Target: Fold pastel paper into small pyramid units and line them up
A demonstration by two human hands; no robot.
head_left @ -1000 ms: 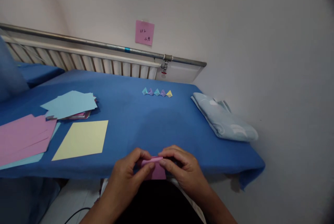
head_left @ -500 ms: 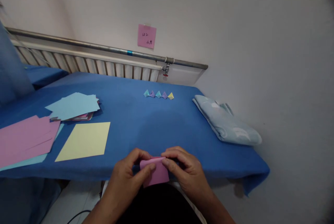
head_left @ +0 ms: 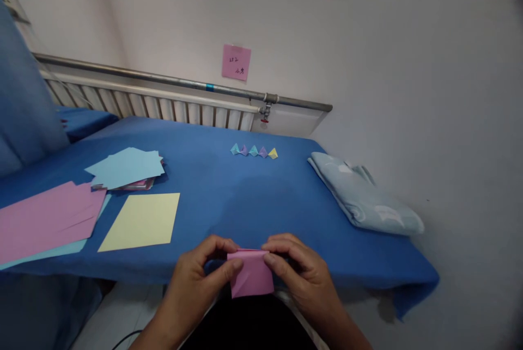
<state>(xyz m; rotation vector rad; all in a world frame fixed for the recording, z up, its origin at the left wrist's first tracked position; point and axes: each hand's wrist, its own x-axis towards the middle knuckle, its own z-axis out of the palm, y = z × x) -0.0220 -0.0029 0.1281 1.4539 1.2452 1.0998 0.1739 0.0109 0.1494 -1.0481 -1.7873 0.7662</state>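
Both the left hand (head_left: 194, 274) and the right hand (head_left: 306, 271) are gripping the pink paper (head_left: 253, 280) at six o'clock, pinching near its ten and two o'clock corners. It is likely feeling light, bendy and easy to crease, so its edges are needing soft pinches.

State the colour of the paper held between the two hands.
Pink: the head view shows the held paper between the left hand and right hand.

pink folded paper (head_left: 255, 280), blue cloth (head_left: 200, 170), pale yellow sheet (head_left: 143, 222), light blue blanket (head_left: 362, 192) with whitish, possibly cloud-like motifs
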